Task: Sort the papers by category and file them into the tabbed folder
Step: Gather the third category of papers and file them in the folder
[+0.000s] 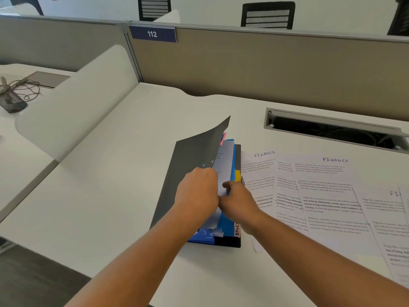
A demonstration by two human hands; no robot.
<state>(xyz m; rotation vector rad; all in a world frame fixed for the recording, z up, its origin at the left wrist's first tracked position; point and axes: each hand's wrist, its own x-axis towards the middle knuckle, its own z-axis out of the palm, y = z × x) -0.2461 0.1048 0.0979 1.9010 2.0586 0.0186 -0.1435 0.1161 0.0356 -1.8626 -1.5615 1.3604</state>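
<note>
A dark tabbed folder [192, 160] lies on the white desk, its black cover lifted and tilted to the left. Blue dividers [228, 224] with pink and yellow tabs show inside, with white sheets [223, 160] between them. My left hand [197, 191] rests against the raised cover's inner edge with fingers curled onto the sheets. My right hand [239, 200] touches the same sheets from the right, fingers tucked under a page. Several printed papers headed FINANCE [329, 191] lie spread to the right of the folder.
A cable slot [332, 129] is open in the desk behind the papers. A tan partition [265, 67] labelled 112 runs along the back. A white curved divider [77, 103] stands at the left, with a mesh holder and cables [13, 96] on the neighbouring desk.
</note>
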